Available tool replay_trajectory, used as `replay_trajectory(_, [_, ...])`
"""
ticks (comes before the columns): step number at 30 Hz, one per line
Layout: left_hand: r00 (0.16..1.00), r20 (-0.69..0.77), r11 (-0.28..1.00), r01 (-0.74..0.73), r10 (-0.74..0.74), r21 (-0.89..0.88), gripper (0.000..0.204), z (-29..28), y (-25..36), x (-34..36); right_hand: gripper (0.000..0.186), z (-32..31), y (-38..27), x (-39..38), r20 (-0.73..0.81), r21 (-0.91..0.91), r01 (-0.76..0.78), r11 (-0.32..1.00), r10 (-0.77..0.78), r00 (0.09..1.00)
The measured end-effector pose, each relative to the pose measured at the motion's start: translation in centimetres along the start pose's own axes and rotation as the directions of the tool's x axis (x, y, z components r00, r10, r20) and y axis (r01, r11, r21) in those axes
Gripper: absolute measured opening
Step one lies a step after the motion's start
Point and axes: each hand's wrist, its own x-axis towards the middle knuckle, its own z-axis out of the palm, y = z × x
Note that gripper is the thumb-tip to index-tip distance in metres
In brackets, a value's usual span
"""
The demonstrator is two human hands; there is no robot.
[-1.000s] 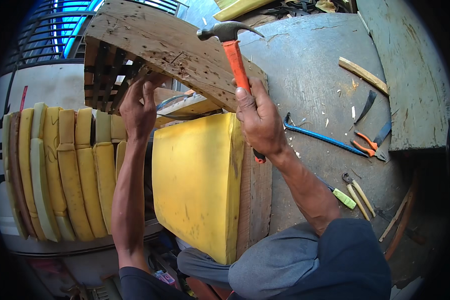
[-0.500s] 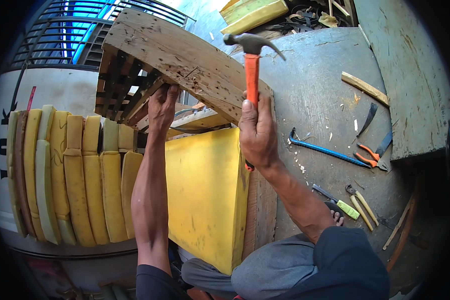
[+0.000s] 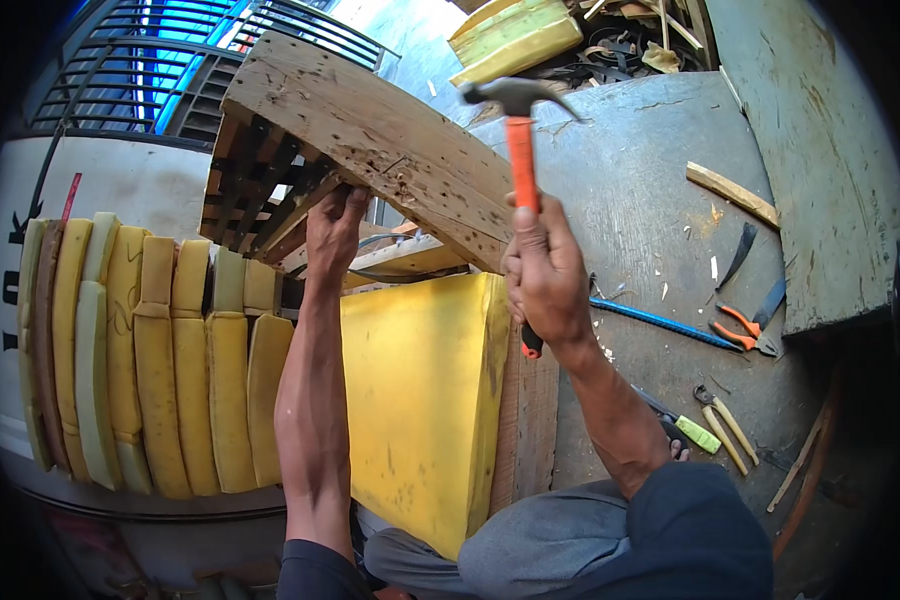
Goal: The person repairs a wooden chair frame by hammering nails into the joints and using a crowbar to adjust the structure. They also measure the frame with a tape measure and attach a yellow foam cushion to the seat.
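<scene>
My right hand (image 3: 547,272) is wrapped round the orange and black handle of a claw hammer (image 3: 520,150), raised upright with its dark head on top. The hammer stands over the right end of a wooden frame (image 3: 370,140), whose wide plank is worn and dotted with holes. Dark straps cross in the frame's open side. My left hand (image 3: 332,225) grips the plank's lower edge, its fingertips partly hidden beneath the wood. Below the frame, between my forearms, lies a large yellow foam cushion (image 3: 420,390).
Yellow foam pads (image 3: 155,390) stand in a row at the left. On the floor at the right lie a blue pry bar (image 3: 670,322), orange-handled pliers (image 3: 745,328), yellow-handled pincers (image 3: 725,425), a green-handled tool (image 3: 698,435) and a wood strip (image 3: 732,193). A board (image 3: 820,170) stands far right.
The hammer and my right hand have moved to the right and slightly down. My left hand keeps its hold on the frame. The whole view has shifted a little.
</scene>
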Motion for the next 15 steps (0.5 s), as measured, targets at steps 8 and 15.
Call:
replay_trajectory(8, [1.000, -0.008, 0.998, -0.001, 0.002, 0.059, 0.046, -0.4, 0.1, -0.4, 0.025, 0.3, 1.8, 0.7, 0.068, -0.393, 0.139, 0.909, -0.123, 0.990])
replay_trajectory(15, [1.000, -0.002, 0.996, -0.006, 0.006, 0.086, 0.045, -0.4, 0.4, 0.6, 0.023, 2.4, 4.9, 0.9, -0.016, -0.235, 0.110, 0.966, -0.117, 0.993])
